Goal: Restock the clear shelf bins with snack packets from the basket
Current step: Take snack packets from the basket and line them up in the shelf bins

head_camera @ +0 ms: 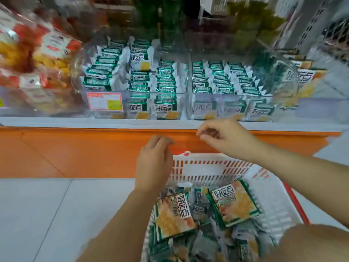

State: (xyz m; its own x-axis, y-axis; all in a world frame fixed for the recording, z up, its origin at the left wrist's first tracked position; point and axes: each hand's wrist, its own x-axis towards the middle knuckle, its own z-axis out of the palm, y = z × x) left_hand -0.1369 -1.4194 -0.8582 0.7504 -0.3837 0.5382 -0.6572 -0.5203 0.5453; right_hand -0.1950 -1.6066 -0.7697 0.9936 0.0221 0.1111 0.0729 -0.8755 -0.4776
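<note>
Packets [234,203] lie flat and heaped in the basket [209,168], face up, under and nearer the person than both hands; the left hand [154,163] hovers at the basket's far-left rim, fingers loosely curled, holding nothing, the closer one for a pick; the right hand [224,138] hangs beyond the basket's far rim, loosely curled, seemingly empty; clear bins [219,97] beyond the basket hold rows of matching packets, nearly full.

orange shelf base [94,148], price tag [104,102], grey floor [47,214]
</note>
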